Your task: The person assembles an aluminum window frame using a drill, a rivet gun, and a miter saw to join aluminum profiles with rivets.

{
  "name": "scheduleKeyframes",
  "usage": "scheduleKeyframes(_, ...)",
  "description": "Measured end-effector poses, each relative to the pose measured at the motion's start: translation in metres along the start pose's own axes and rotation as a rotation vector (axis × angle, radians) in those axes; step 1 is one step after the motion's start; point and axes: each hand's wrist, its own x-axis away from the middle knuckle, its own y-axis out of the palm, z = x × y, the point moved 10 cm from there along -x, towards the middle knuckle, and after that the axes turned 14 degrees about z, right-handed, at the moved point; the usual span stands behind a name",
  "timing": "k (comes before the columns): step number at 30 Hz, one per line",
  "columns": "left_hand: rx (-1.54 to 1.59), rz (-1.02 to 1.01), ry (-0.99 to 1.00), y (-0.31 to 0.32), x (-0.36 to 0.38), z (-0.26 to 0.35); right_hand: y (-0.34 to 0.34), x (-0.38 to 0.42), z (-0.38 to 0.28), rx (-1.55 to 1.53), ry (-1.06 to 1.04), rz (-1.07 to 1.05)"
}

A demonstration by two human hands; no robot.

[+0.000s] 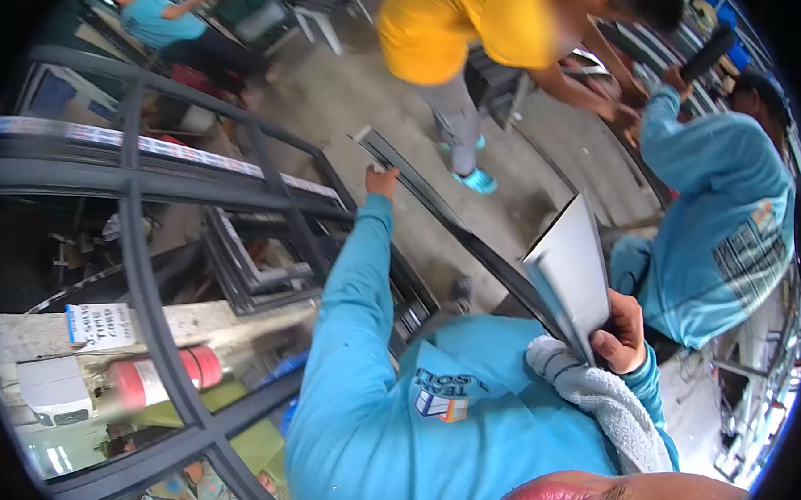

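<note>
Head view: your left hand is closed around the long dark metal profile near its far end; the profile slants down toward your chest. Your right hand pinches the near end of a pale metal panel, thumb on its face, just above the grey towel.

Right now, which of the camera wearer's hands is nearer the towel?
The right hand, gripping the pale panel right beside the towel. The left hand is outstretched, near the far end of the long dark strip.
</note>
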Motion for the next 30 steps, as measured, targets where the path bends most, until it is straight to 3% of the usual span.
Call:
scheduleKeyframes(2, -0.028, 0.263, -0.030, -0.056, 0.032, 0.096, 0.002, -0.020, 0.013, -0.011, -0.024, 0.123)
scheduleKeyframes(4, 0.402, 0.393, 0.136, -0.089, 0.046, 0.161, 0.022, -0.054, 0.009, -0.072, -0.022, 0.051)
scheduleKeyframes(6, 0.694, 0.149, 0.199, -0.113, 0.102, 0.264, 0.026, -0.085, 0.036, -0.089, -0.134, 0.111)
scheduleKeyframes(8, 0.952, -0.096, 0.409, -0.139, 0.167, 0.354, 0.044, -0.131, 0.056, -0.088, -0.117, 0.042)
scheduleKeyframes(10, 0.993, -0.307, 0.790, -0.153, 0.235, 0.427, 0.068, -0.188, 0.073, -0.079, -0.101, 0.025)
scheduleKeyframes(12, 1.009, -1.027, 0.809, -0.122, 0.295, 0.462, 0.097, -0.248, 0.093, -0.147, -0.128, 0.034)
scheduleKeyframes(14, 0.967, -1.807, 0.515, -0.091, 0.347, 0.492, 0.136, -0.307, 0.089, -0.204, -0.141, -0.001)
scheduleKeyframes(15, 1.099, -1.912, 0.368, -0.082, 0.354, 0.509, 0.160, -0.331, 0.078, -0.259, -0.144, -0.019)
scheduleKeyframes(17, 1.116, -2.183, -0.357, -0.055, 0.356, 0.513, 0.196, -0.383, 0.063, -0.362, -0.141, -0.054)
scheduleKeyframes(18, 1.170, -2.202, -0.496, -0.041, 0.346, 0.521, 0.213, -0.411, 0.062, -0.318, -0.118, -0.113)
scheduleKeyframes(19, 1.208, -2.212, -0.494, -0.031, 0.331, 0.534, 0.221, -0.441, 0.070, -0.289, -0.138, -0.072)
scheduleKeyframes(21, 1.288, -2.189, -0.392, -0.014, 0.293, 0.559, 0.239, -0.489, 0.081, -0.453, -0.140, 0.061)
scheduleKeyframes(24, 1.343, -2.165, -0.305, 0.006, 0.244, 0.589, 0.277, -0.557, 0.067, -0.382, -0.283, 0.017)
scheduleKeyframes(30, 1.409, -2.132, -0.194, 0.028, 0.158, 0.636, 0.336, -0.659, 0.022, -0.311, -0.307, -0.025)
